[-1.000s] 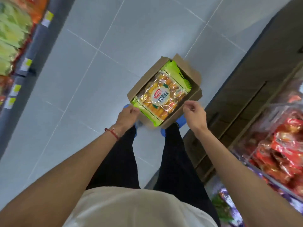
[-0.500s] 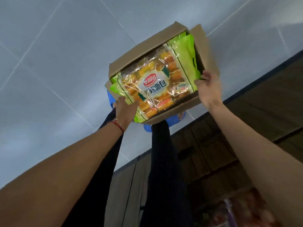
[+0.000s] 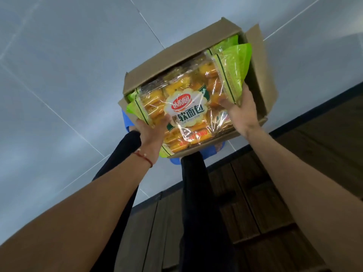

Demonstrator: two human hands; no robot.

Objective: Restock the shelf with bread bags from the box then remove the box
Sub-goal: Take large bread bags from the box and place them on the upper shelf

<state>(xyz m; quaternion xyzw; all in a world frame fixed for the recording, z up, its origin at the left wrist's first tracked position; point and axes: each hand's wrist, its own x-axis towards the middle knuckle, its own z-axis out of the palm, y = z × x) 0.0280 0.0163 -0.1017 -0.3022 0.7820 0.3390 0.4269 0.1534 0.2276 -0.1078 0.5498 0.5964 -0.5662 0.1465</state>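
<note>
While over box (image 3: pixel 176 61), bread bag (image 3: pixel 188 112) w/ "软面包" label

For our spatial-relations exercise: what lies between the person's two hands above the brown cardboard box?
In the head view, a clear plastic bread bag with green ends spans the gap; the left hand and right hand each grip one end.
</note>
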